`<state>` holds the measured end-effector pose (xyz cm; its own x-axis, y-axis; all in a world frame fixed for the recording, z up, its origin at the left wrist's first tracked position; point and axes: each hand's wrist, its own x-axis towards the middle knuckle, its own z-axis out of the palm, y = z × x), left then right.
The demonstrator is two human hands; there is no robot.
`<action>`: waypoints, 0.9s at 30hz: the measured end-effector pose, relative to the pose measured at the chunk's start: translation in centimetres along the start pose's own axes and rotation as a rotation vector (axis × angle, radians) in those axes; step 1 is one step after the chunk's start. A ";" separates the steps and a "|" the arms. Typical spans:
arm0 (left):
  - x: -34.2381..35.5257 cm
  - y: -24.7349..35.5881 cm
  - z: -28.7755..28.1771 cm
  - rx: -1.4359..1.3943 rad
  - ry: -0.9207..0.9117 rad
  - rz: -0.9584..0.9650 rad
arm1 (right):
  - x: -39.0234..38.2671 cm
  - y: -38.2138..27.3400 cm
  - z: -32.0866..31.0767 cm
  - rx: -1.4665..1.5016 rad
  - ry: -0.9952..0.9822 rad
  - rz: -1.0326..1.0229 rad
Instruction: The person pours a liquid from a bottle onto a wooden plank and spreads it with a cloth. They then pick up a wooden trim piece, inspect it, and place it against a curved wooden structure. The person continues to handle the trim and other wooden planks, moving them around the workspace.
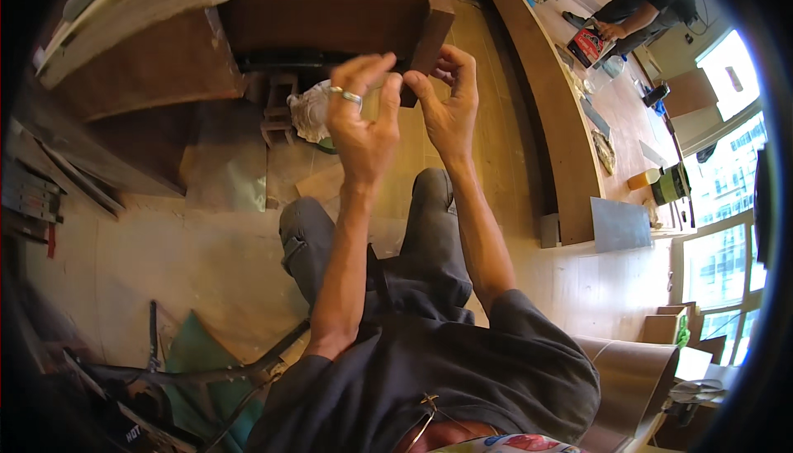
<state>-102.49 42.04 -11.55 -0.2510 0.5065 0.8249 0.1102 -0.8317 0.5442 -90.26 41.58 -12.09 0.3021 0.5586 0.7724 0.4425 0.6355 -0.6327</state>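
A brown wooden cabinet frame (pixel 322 19) spans the top of the head view, with a corner post at its right end (pixel 429 19). My left hand (pixel 359 118), a silver ring on one finger, is raised just below that frame, its fingers loosely bent, apart and slightly blurred; nothing shows in it. My right hand (pixel 450 106) is at the post's lower end, thumb in front and fingers curled at the edge. Whether anything small is between my fingertips is hard to make out. A whitish cloth bundle (pixel 307 110) and a wooden stool (pixel 277 127) lie beyond my left hand.
A long wooden counter (pixel 562 172) runs along the right, with cans, bottles and a metal sheet (pixel 619 223). A co-worker (pixel 640 15) there holds a red-and-black box (pixel 588 42). A tubular metal frame (pixel 190 370) and green sheet (pixel 190 337) are at lower left, a rolled sheet (pixel 628 379) lower right.
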 end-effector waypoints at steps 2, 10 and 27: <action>2.8 0.5 -0.3 -0.078 0.030 0.081 | 0.9 -0.2 0.4 0.020 0.039 -0.025; 10.5 1.8 -0.3 -0.683 -0.260 -0.144 | 4.9 -2.0 1.5 0.192 0.158 -0.030; 17.6 0.2 1.6 -0.093 -0.780 0.050 | 4.6 -3.0 2.4 0.075 0.260 -0.087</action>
<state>-105.39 51.14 3.29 0.5032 0.4531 0.7359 0.0142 -0.8558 0.5171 -92.17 43.53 -6.75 0.4762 0.3511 0.8062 0.4155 0.7182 -0.5582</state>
